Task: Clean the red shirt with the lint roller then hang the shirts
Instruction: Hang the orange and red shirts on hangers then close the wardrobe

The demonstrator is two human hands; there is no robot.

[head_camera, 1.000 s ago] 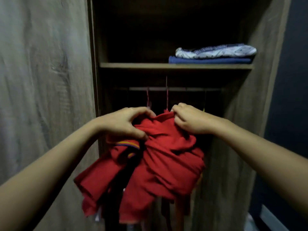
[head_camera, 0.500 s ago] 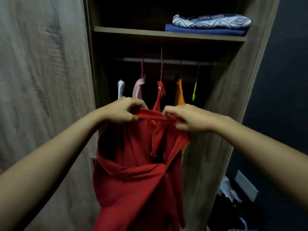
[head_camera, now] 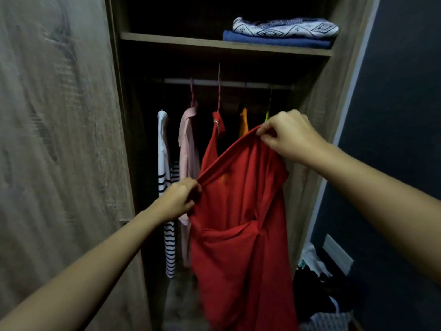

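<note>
Wardrobe door [head_camera: 55, 139] at left. Striped shirt [head_camera: 164, 187], pink shirt [head_camera: 188, 151] hang on rail [head_camera: 229, 82]. Left hand [head_camera: 177, 199] grip pinched on red shirt [head_camera: 238, 223] hem, low. Right hand [head_camera: 290, 136] grip pinched on same hem, higher. Folded clothes [head_camera: 284, 32] at shelf [head_camera: 179, 41] right end.

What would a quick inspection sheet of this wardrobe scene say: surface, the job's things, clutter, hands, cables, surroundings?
Surface: wooden shelf above a hanging rail; no table in view.
Job's things: red shirt held up in front of the wardrobe, twisted at its middle; lint roller not seen.
Clutter: loose clothes pile on the floor at lower right.
Grippers: left hand pinches the shirt's edge low; right hand pinches it higher.
Cables: nothing seen.
Surroundings: striped shirt, pink shirt, orange garment on the rail; folded fabrics on the shelf; dark blue wall.
</note>
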